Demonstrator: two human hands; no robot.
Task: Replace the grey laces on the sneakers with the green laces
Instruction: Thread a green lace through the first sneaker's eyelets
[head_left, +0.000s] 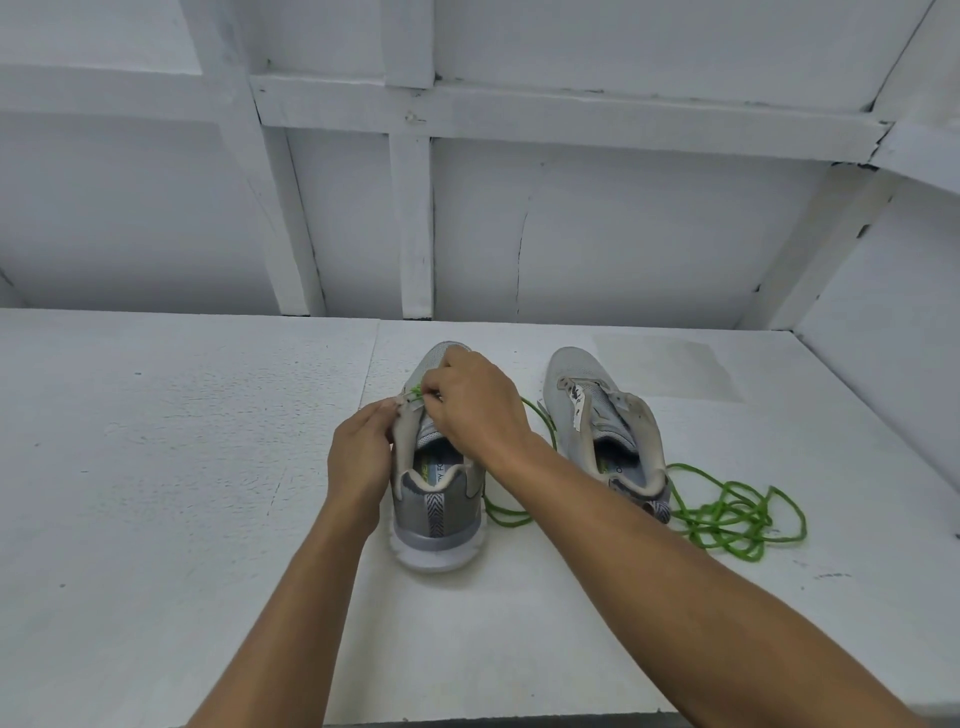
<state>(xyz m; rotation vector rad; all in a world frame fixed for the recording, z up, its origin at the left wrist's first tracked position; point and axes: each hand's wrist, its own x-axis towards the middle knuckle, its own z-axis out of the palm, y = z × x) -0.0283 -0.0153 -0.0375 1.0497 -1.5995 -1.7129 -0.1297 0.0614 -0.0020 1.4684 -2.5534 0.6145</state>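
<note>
Pinching the green lace (719, 519) tip, your right hand (478, 405) arches over the grey mesh left sneaker (436, 499), mid-surface; your left hand (361, 452) fingers clamp its eyelet flap. Thin cord lies looped beside the pale right sneaker (602, 415) heel, toward the right edge of the rough white table (156, 467).

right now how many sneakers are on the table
2. The middle sneaker stands heel toward the camera; the left hand grips its side and the right hand pinches a green lace at its eyelets. The right sneaker lies beside it, untouched. None seem hidden.
</note>
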